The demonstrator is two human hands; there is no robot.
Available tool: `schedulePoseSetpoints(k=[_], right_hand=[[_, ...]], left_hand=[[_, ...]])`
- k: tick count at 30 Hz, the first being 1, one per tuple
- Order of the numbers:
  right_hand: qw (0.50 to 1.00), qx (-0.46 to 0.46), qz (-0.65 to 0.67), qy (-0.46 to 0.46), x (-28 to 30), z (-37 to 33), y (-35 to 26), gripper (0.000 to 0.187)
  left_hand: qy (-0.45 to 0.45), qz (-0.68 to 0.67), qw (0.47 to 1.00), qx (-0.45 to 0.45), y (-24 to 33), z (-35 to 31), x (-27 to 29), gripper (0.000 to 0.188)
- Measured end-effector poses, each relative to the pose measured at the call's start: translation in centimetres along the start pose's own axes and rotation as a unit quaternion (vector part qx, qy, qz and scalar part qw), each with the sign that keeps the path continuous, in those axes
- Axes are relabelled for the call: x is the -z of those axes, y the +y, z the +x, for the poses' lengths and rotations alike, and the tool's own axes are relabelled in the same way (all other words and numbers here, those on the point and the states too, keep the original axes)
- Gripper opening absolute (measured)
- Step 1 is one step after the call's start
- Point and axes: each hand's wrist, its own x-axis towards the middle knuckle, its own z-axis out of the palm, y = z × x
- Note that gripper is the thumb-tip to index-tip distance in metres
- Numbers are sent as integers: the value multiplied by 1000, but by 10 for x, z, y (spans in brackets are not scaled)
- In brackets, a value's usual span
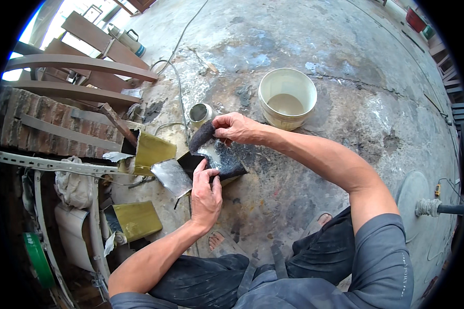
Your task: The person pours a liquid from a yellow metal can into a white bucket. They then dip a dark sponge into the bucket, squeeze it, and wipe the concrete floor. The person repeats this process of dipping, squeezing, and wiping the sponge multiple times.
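My right hand point(237, 129) pinches a dark, fuzzy strip of pad point(203, 135) between thumb and fingers. It hangs just above a dark rectangular tin point(233, 166), whose upper face is smeared with white and speckled blue-black. My left hand point(207, 194) grips the near rim of this tin, beside its black opening. From that opening a silvery metal flap point(172, 176) sticks out to the left. A round open can point(199, 114) stands just beyond the pad. The tin's far side and underside are hidden.
A whitish bucket point(287, 100) with murky liquid stands beyond my right forearm. Yellow-green tins point(154, 153) lie at the left by bricks point(56, 123) and brown boards point(82, 63). A cable point(180, 82) crosses the concrete floor. At the right is a round grey disc point(413, 206).
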Motion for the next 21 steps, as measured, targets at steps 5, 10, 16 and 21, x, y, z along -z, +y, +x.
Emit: schedulePoseSetpoints(k=[5, 10, 16, 21], right_hand=[[999, 22, -28, 6, 3, -4, -8, 28], [995, 47, 85, 13, 18, -33, -5, 19], [983, 77, 111, 123, 77, -121, -23, 25], [959, 70, 33, 273, 164, -220, -82, 29]], left_hand=[[-2, 25, 1000, -17, 13, 3, 1, 13], [-37, -36, 999, -11, 22, 2, -11, 11], [-95, -42, 990, -99, 86, 35, -40, 13], [-113, -126, 959, -226, 164, 99, -107, 14]])
